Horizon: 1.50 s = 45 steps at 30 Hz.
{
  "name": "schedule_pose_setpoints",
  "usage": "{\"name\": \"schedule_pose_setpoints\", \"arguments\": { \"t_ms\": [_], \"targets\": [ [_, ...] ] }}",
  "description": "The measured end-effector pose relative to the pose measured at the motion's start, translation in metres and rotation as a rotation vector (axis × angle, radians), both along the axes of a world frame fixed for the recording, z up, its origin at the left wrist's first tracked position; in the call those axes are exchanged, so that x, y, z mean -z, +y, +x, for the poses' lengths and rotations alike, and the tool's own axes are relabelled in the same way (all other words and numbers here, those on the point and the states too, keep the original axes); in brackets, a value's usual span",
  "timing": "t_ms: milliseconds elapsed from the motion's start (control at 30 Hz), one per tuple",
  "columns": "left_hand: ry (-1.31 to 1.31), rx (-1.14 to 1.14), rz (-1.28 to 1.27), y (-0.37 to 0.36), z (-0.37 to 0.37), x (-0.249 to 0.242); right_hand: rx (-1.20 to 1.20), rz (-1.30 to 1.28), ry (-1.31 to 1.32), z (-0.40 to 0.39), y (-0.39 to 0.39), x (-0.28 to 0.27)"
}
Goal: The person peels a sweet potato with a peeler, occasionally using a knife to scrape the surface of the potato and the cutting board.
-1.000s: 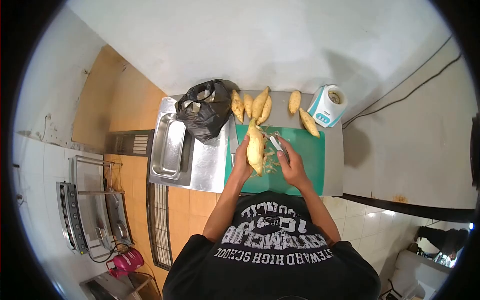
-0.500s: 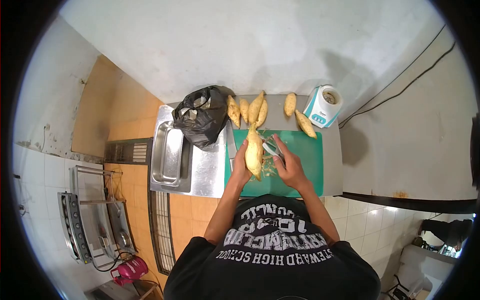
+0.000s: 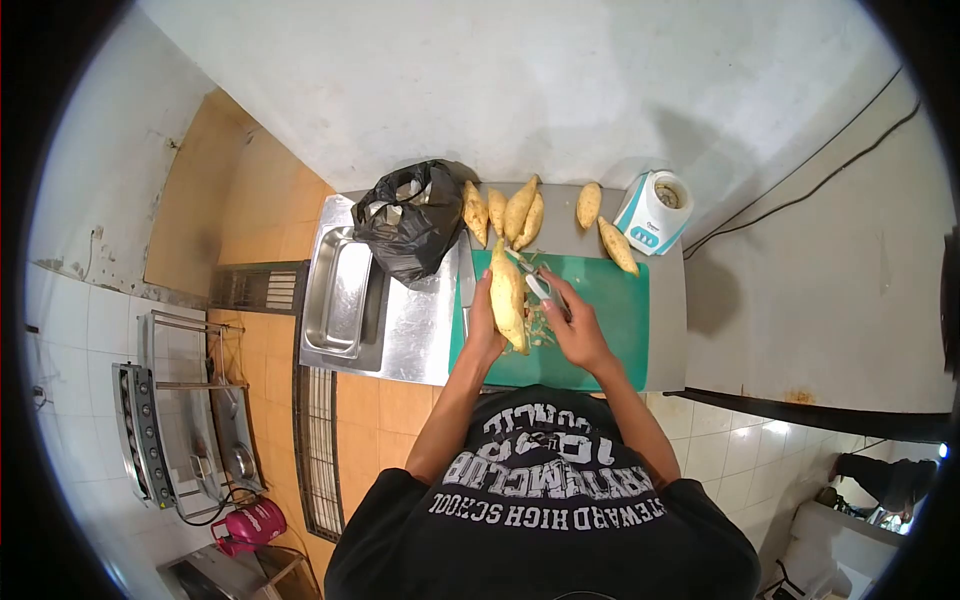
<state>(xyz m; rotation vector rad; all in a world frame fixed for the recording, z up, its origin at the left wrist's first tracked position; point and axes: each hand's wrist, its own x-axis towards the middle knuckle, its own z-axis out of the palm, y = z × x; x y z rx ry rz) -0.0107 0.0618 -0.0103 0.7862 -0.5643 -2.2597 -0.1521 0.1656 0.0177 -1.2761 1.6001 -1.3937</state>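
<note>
A partly peeled, pale yellow sweet potato point(image 3: 508, 297) is gripped by my left hand point(image 3: 482, 318), its long axis pointing away from me. My right hand point(image 3: 578, 328) is closed around a peeler point(image 3: 541, 288) with a whitish head, held against or very close to the sweet potato's upper right side. Beneath both hands lies a green cutting board point(image 3: 612, 325), with thin peelings point(image 3: 540, 330) scattered on it. Several unpeeled sweet potatoes point(image 3: 519, 208) rest behind the board, and another point(image 3: 618, 246) touches its back right edge.
A black plastic bag point(image 3: 412, 225) stands at the back left, beside a steel pan point(image 3: 338, 295) set in the metal counter. A white and turquoise blender base point(image 3: 655, 213) occupies the back right corner. The wall point(image 3: 500, 90) rises directly behind.
The peeler has moved up toward the far end of the sweet potato. My left hand keeps its hold, and the view has shifted slightly.
</note>
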Motion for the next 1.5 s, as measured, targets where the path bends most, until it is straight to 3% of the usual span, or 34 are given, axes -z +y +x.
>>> {"name": "schedule_pose_setpoints", "arguments": {
  "t_ms": [133, 200, 233, 300, 400, 500, 633, 700, 767, 900, 967, 1033, 1100, 1167, 1233, 1433, 1500],
  "targets": [
    [-0.16, -0.106, -0.17, 0.007, -0.014, 0.013, -0.009, 0.064, 0.053, 0.0, -0.008, -0.009],
    [-0.255, -0.212, -0.301, 0.005, -0.021, 0.028, -0.08, 0.379, 0.228, 0.003, -0.008, -0.027],
    [-0.253, -0.213, -0.304, 0.006, -0.022, 0.026, -0.08, 0.375, 0.23, 0.007, -0.008, -0.016],
    [-0.28, -0.259, -0.292, 0.009, -0.023, 0.025, 0.039, -0.008, 0.141, 0.018, 0.0, 0.01],
    [-0.177, -0.29, -0.176, 0.005, -0.021, 0.025, -0.044, 0.202, 0.223, 0.017, 0.019, 0.017],
    [-0.139, -0.336, -0.139, -0.003, -0.018, 0.003, -0.051, 0.113, 0.141, 0.022, 0.031, 0.028],
    [-0.173, -0.273, -0.246, 0.0, -0.016, 0.018, -0.004, 0.229, 0.092, 0.013, 0.013, -0.016],
    [-0.24, -0.263, -0.292, 0.009, -0.021, 0.02, 0.027, 0.025, 0.198, 0.01, -0.003, -0.016],
    [-0.305, -0.268, -0.345, 0.013, -0.024, 0.023, 0.034, 0.03, 0.211, 0.015, -0.001, -0.001],
    [-0.244, -0.363, -0.24, 0.0, -0.011, 0.003, -0.065, 0.069, 0.313, 0.024, 0.027, 0.019],
    [-0.179, -0.419, -0.179, -0.007, -0.01, -0.001, -0.05, 0.134, 0.215, 0.021, 0.031, 0.021],
    [-0.309, -0.379, -0.348, -0.014, -0.003, 0.009, -0.046, 0.203, 0.117, 0.019, 0.026, 0.005],
    [-0.343, -0.343, -0.356, -0.003, -0.005, 0.01, -0.038, 0.233, 0.107, 0.011, 0.008, -0.022],
    [-0.434, -0.171, -0.468, 0.003, -0.008, 0.014, -0.027, 0.204, 0.117, 0.012, 0.003, -0.026],
    [-0.406, -0.202, -0.511, 0.008, -0.013, 0.007, -0.024, 0.177, 0.128, 0.013, 0.002, -0.025],
    [-0.371, -0.163, -0.435, 0.011, -0.013, 0.013, -0.008, 0.219, 0.135, 0.018, 0.016, -0.018],
    [-0.284, -0.183, -0.268, 0.007, -0.014, 0.014, -0.053, 0.224, 0.196, 0.022, 0.022, -0.014]
  ]
}}
